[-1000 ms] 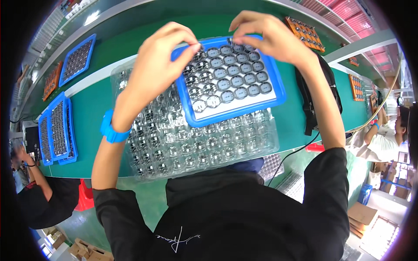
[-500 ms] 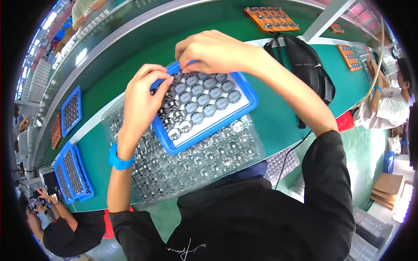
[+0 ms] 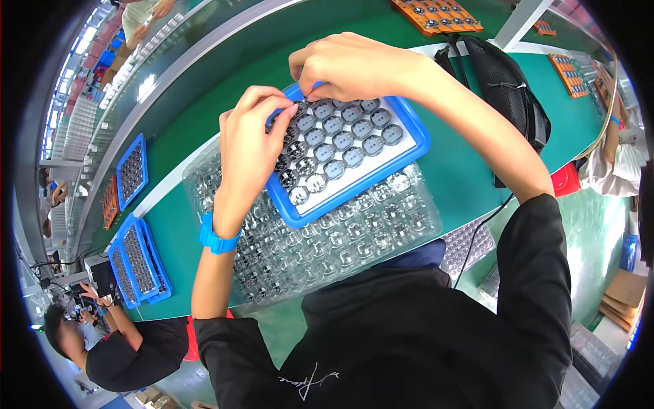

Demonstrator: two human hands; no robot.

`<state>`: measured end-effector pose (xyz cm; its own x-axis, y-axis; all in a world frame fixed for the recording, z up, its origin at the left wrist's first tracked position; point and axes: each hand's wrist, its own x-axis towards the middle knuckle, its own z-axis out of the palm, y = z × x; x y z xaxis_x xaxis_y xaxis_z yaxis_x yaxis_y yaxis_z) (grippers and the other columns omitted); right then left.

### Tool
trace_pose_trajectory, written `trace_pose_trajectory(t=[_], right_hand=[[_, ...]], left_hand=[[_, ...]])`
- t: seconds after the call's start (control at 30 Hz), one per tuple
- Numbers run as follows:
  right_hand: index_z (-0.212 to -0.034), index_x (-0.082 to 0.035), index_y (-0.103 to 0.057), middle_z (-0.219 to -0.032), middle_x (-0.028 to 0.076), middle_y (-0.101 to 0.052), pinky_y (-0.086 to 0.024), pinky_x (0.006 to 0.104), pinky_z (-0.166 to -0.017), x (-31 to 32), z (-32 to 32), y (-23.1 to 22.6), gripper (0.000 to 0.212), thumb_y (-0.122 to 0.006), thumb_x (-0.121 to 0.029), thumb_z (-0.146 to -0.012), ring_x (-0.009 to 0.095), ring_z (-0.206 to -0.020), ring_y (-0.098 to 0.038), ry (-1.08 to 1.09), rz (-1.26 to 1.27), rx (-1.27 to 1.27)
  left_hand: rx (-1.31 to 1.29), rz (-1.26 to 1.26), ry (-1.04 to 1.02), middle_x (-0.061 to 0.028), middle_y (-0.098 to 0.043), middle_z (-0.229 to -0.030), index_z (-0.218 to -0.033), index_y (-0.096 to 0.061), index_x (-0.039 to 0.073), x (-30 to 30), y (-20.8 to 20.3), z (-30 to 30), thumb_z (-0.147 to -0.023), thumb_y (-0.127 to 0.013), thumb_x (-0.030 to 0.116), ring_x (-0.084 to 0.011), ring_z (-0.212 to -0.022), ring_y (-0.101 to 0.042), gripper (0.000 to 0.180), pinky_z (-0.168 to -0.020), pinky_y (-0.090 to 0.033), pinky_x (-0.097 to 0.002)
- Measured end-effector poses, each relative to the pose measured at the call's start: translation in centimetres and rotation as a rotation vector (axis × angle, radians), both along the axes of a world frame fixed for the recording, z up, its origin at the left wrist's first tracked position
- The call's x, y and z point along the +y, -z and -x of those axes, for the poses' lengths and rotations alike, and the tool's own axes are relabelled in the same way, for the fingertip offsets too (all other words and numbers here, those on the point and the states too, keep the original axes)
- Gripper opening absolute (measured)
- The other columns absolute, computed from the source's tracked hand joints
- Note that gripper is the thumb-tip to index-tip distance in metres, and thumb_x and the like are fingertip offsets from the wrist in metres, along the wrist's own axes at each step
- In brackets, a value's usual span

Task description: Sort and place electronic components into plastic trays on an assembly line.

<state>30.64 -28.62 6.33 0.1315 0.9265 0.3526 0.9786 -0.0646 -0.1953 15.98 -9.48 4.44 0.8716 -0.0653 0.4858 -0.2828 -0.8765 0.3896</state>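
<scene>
A blue-rimmed tray [image 3: 361,185] lies tilted in front of me, with rows of round grey button-like discs [image 3: 342,140] on its white base. Darker, shinier round pieces [image 3: 306,166] fill its left side. At the upper-left corner of the tray, my left hand [image 3: 251,140] has thumb and forefinger closed together. Just beside it, my right hand [image 3: 351,67] reaches over the far rim with bent, closed fingers. What either hand pinches is hidden or too small to name. Under the blue tray is a clear plastic blister tray [image 3: 327,252] with many moulded cups.
More filled blue trays [image 3: 146,262] stand at the left, another [image 3: 132,170] farther back. An orange holder [image 3: 436,15] with round parts sits at the back. A black bag [image 3: 501,95] lies on the right of the green bench. Co-workers sit left [image 3: 136,347] and right.
The whole view has shifted, so the scene sits farther right and slightly higher. Both hands stay at the same tray corner, fingers still close together; the trays keep their places.
</scene>
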Motion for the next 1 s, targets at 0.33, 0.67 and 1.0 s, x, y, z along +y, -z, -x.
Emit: trace_pose_trajectory(t=[0.33, 0.67, 1.0], right_hand=[[-0.095, -0.001, -0.079, -0.108, 0.010, -0.074, -0.058, 0.0470, -0.083, 0.4, 0.8, 0.4, 0.013, -0.078, -0.013, -0.089, 0.033, -0.106, -0.073, 0.063, 0.052, -0.035], [-0.135, -0.009, -0.073, -0.097, 0.012, -0.073, -0.054, 0.0412, -0.076, -8.7, 3.6, 1.2, 0.035, -0.069, -0.027, -0.105, 0.029, -0.081, -0.069, 0.656, -0.125, -0.025], [-0.147, -0.008, -0.066, -0.083, 0.008, -0.062, -0.048, 0.0337, -0.067, -7.9, 6.1, 2.0, 0.043, -0.068, -0.019, -0.106, 0.014, -0.070, -0.053, 0.652, -0.039, 0.250]], left_hand=[[0.000, -0.183, 0.005, -0.0046, -0.069, -0.110, -0.101, -0.079, 0.008, 0.6, 1.1, 0.0, -0.095, -0.080, 0.022, -0.0285, -0.103, -0.068, 0.015, -0.089, -0.046, -0.0440], [0.339, 0.407, -0.357, -0.0123, -0.073, -0.093, -0.129, -0.063, 0.001, 4.1, -1.6, 7.1, -0.114, -0.059, 0.034, -0.0172, -0.070, -0.067, 0.036, -0.062, -0.052, -0.0337], [0.411, 0.808, -0.088, -0.0108, -0.071, -0.094, -0.150, -0.050, 0.007, 5.7, -0.2, 9.4, -0.116, -0.055, 0.038, -0.0157, -0.073, -0.068, 0.047, -0.063, -0.054, -0.0289]])
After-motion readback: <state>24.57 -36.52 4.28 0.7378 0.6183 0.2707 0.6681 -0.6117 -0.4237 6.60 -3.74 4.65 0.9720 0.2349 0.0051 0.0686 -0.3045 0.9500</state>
